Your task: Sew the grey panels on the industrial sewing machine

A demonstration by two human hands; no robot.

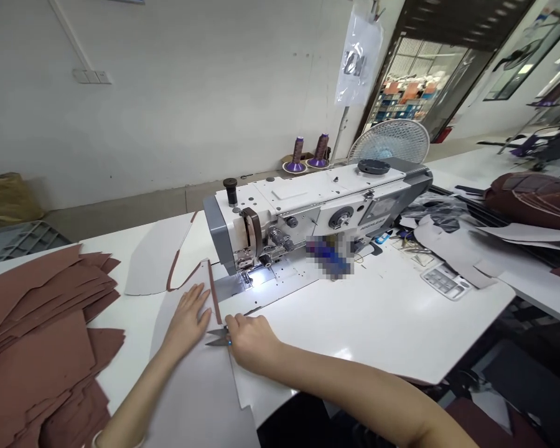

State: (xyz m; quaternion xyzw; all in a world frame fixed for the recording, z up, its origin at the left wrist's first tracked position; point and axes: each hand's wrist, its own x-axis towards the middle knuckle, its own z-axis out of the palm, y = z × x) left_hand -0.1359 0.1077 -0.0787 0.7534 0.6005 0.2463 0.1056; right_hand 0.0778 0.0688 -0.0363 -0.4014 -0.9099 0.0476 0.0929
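Observation:
My left hand point(191, 314) lies flat with fingers stretched on a pale grey fabric panel point(196, 386), just beside a brown strip point(214, 292) along the panel's edge. Close to the lower end of that strip, my right hand point(254, 342) is closed around a pair of thread snips point(218, 338). Their blades point left over the panel and stand apart; the rest of the snips is hidden in my fist. Beyond both hands is the sewing machine point(308, 205), its lamp lighting the needle area. Another pale piece point(152, 258) with a brown edge lies to the left.
Brown cut pieces point(37, 311) are stacked at the left. Two thread cones point(297, 155) and a fan point(392, 142) stand behind the machine. On the right are a small tray point(445, 282), pale scraps point(452, 249) and a brown bundle point(532, 199). The table's front edge curves near my right forearm.

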